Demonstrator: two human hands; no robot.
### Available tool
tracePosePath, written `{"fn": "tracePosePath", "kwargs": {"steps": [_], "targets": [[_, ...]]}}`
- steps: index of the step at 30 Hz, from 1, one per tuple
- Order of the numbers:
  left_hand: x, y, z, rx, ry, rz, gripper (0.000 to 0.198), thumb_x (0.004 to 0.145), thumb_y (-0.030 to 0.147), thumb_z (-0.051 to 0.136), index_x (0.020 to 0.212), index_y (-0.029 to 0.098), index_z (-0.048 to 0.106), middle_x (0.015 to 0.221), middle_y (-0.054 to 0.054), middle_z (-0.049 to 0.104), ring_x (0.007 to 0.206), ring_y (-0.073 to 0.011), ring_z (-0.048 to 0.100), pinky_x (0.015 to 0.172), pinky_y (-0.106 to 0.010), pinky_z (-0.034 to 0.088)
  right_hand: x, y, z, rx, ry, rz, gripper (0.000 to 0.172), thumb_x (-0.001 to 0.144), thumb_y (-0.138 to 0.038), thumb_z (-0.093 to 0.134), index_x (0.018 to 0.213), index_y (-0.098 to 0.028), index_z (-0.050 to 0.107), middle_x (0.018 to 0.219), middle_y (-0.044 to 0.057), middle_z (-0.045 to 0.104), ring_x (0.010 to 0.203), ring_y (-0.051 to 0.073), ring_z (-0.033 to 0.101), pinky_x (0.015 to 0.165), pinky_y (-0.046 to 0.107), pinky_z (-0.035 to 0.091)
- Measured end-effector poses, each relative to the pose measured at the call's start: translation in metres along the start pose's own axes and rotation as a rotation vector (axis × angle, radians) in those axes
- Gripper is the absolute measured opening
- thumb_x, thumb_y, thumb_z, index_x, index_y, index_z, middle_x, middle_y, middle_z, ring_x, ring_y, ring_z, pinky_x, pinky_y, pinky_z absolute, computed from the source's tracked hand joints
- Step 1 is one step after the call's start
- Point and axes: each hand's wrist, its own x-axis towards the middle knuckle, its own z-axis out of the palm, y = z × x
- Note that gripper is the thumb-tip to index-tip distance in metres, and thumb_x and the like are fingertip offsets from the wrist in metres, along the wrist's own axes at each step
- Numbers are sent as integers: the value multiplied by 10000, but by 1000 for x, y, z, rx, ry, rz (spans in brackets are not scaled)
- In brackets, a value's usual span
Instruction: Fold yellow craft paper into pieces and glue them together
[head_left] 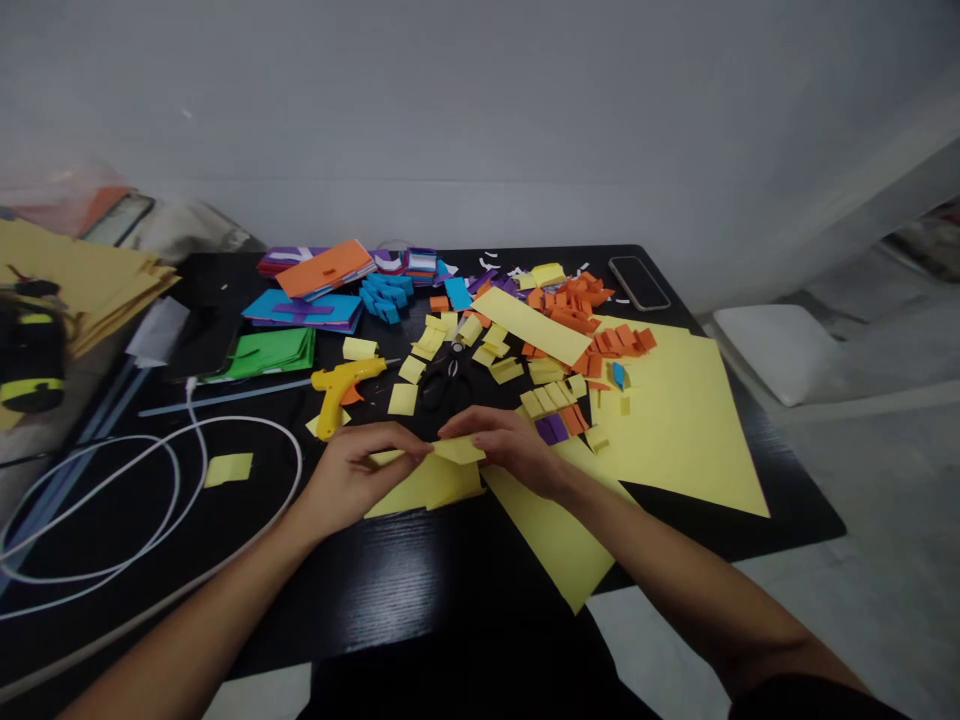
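Between my two hands is a small yellow paper piece (459, 451), raised a little over the black table. My left hand (367, 465) pinches its left end between thumb and fingers. On the other end, my right hand (514, 445) has its fingers closed. Beneath them lies a folded yellow paper (420, 485), partly covered by the hands. Just beyond the hands rest black-handled scissors (448, 380). A yellow glue gun (341, 392) lies left of the scissors, its nozzle pointing right. Small folded yellow, orange and purple paper pieces (553, 412) cluster near my right hand.
Large yellow sheets (682, 420) cover the table's right side, with a phone (639, 283) behind. Stacked coloured paper (326, 270) and a green paper bundle (270, 353) sit at the back left. A white cable (296, 450) loops over the left side. A wall borders the back.
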Motion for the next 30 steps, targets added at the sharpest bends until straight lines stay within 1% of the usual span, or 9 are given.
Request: {"fn": "tracePosePath", "kwargs": {"steps": [3, 6, 9, 11, 13, 16, 22, 28, 30], "targets": [[-1, 1, 0, 38, -37, 82, 119, 906, 210, 687, 869, 208, 801, 884, -61, 811, 814, -195, 763, 717, -260, 588, 0, 1, 7, -155, 96, 11, 333, 797, -434, 800, 1017, -184, 783, 927, 56, 759, 846, 200, 653, 709, 283, 492], [-3, 2, 0, 80, -59, 106, 111, 919, 211, 670, 898, 202, 779, 894, -61, 801, 821, -191, 756, 720, -261, 589, 0, 2, 13, -203, 109, -1, 349, 772, -475, 831, 942, -172, 795, 862, 53, 765, 791, 193, 661, 698, 288, 500], [-4, 3, 0, 91, -45, 38, 152, 922, 261, 681, 1050, 199, 734, 944, -44, 792, 872, -199, 756, 779, -272, 597, -1, 4, 15, -245, 141, -50, 306, 807, -450, 806, 932, -171, 800, 859, 49, 774, 764, 184, 670, 693, 287, 504], [-3, 3, 1, 99, -33, -34, 204, 934, 319, 672, 1090, 199, 723, 930, -27, 789, 866, -204, 754, 719, -252, 590, -2, 5, 15, -279, 164, -86, 269, 828, -418, 793, 935, -172, 805, 861, 47, 779, 761, 182, 674, 688, 281, 499], [-2, 3, 2, 117, -33, -67, 197, 944, 361, 661, 998, 199, 757, 880, -20, 790, 813, -194, 746, 646, -229, 566, -3, 6, 15, -297, 180, -110, 247, 834, -402, 794, 936, -177, 811, 860, 44, 783, 762, 180, 673, 679, 275, 491], [0, 3, 3, 116, -48, -57, 203, 934, 366, 682, 871, 202, 784, 844, -24, 797, 767, -172, 733, 663, -224, 560, -3, 8, 17, -320, 193, -129, 246, 832, -411, 800, 936, -189, 816, 871, 46, 792, 760, 175, 667, 669, 273, 486], [0, 2, 2, 86, -48, -79, 183, 911, 355, 715, 852, 203, 798, 827, -22, 802, 752, -168, 732, 662, -218, 559, -2, 6, 15, -356, 206, -98, 287, 835, -451, 789, 924, -180, 821, 773, 39, 761, 631, 139, 599, 577, 253, 427], [2, 1, 2, 28, 31, -155, 202, 876, 369, 726, 811, 191, 793, 806, -34, 796, 756, -176, 725, 650, -217, 555, 2, -2, 3, -292, 236, -90, 249, 820, -412, 772, 845, -165, 790, 758, 39, 753, 683, 157, 646, 648, 274, 489], [3, 1, 2, 17, 28, -179, 207, 869, 375, 728, 814, 187, 794, 796, -35, 791, 738, -169, 710, 647, -218, 542, 2, -4, 2, -285, 252, -103, 231, 815, -398, 772, 830, -168, 780, 755, 32, 748, 686, 154, 647, 647, 270, 490]]}}
